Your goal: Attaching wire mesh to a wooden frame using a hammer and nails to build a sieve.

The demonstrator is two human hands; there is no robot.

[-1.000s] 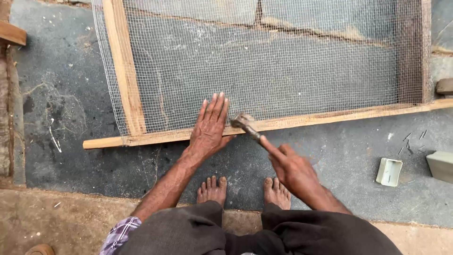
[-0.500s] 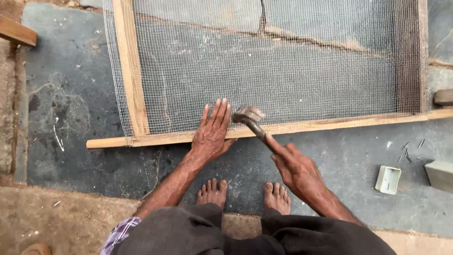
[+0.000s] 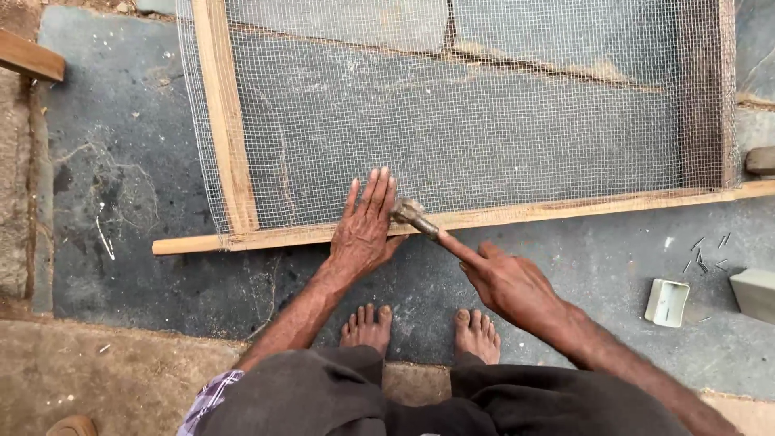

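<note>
A wooden frame covered with wire mesh lies flat on the dark stone floor. My left hand presses flat on the mesh and the near wooden rail, fingers together and stretched out. My right hand grips a hammer by its handle, index finger laid along it. The metal hammer head rests on the near rail, right beside my left fingertips. My bare feet stand just below the rail.
A small white open box sits on the floor at the right, with several loose nails scattered above it. A pale block lies at the right edge. A wooden plank end juts in at upper left.
The hammer head was raised half a second ago and has come down onto the near rail beside my left fingertips. My left hand stays pressed on the mesh.
</note>
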